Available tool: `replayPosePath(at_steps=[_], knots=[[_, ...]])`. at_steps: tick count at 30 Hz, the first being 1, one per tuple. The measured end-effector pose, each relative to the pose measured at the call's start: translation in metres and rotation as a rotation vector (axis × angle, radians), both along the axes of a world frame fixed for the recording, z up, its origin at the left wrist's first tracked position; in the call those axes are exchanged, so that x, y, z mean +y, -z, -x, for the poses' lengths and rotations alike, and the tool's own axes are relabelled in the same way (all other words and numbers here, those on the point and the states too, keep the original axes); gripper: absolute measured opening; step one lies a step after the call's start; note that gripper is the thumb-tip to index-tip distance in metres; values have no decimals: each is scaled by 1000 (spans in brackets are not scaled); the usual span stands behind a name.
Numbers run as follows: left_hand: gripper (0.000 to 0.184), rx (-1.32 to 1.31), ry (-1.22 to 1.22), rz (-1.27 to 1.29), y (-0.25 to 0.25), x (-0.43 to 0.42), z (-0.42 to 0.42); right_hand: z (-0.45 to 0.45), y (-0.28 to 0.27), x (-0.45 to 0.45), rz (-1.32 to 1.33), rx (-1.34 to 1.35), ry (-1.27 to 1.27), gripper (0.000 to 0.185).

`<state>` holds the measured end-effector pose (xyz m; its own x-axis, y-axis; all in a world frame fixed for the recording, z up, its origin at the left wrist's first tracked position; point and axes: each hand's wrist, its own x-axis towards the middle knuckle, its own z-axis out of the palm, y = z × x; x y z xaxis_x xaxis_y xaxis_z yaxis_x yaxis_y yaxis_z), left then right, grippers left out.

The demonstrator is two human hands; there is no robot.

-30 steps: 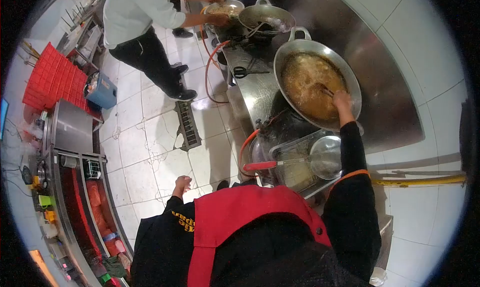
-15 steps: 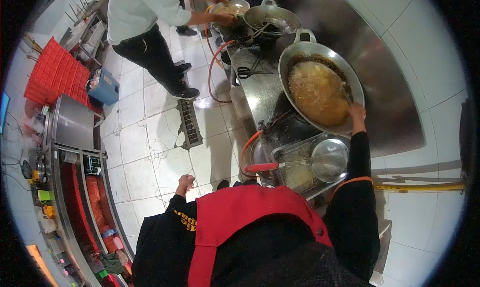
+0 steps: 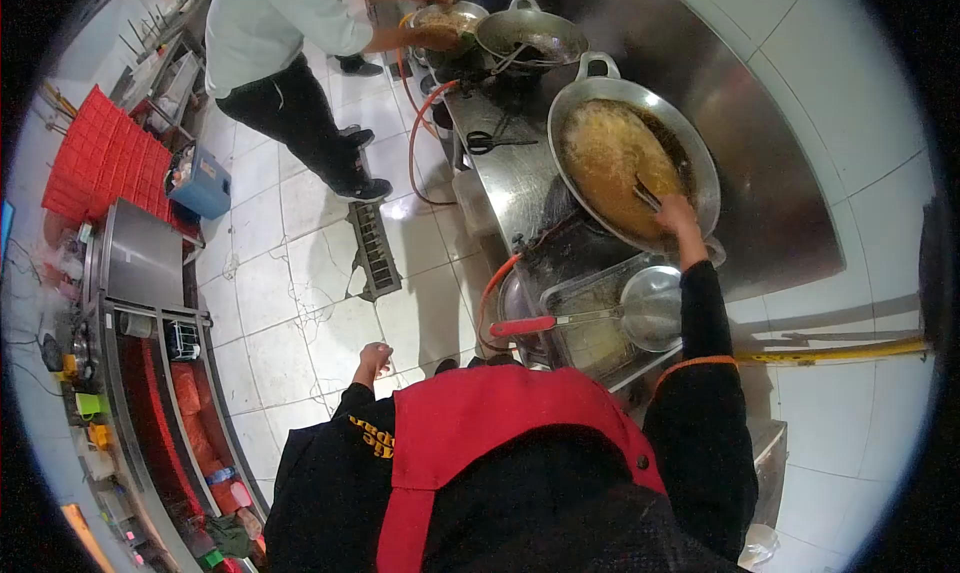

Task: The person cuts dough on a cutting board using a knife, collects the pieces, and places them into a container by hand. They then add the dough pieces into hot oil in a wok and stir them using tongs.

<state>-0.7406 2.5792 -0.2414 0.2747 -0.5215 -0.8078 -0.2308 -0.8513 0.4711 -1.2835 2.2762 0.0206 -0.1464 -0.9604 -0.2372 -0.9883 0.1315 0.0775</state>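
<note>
My right hand [image 3: 677, 216] grips the end of dark tongs [image 3: 647, 195], whose tips reach into the bubbling, foamy brown oil [image 3: 612, 153] of a large two-handled wok [image 3: 706, 163]. What lies under the foam cannot be made out. Away from the counter, my left hand [image 3: 375, 357] hangs above the floor with its fingers curled; whether anything is in it is too small to tell. Nearer to me than the wok, a strainer [image 3: 651, 309] with a red handle rests across a metal tray [image 3: 578, 349].
A second wok [image 3: 532, 35] and black scissors [image 3: 492, 143] are farther along the counter. A co-worker [image 3: 285, 23] stands at the far left with both hands at a bowl [image 3: 452, 21]. An orange hose [image 3: 490, 291] loops off the counter edge.
My right hand and the tongs swung toward the wok's right edge, then back inward over the oil. The foam has shifted in the wok. My left hand has barely moved.
</note>
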Motion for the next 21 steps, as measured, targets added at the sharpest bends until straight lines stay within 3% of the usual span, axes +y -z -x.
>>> replayPosePath(at_steps=[5,8,10,13,19,21], knots=[[17,-36,21,1,2,3,-3,-5,-22,16,2,-18,-131,27],[19,-56,38,-17,2,4,-6,0,-43,22,-26,159,-119,39],[20,-55,96,-40,8,4,-10,-3,-75,44,101,77,-239,39],[19,-52,97,-46,-1,3,-8,-36,-123,72,4,162,-112,28],[19,-54,75,-21,-4,4,-7,-37,-100,72,-78,395,-268,20],[20,-37,73,-5,2,6,-11,-24,-68,55,-25,386,-224,20]])
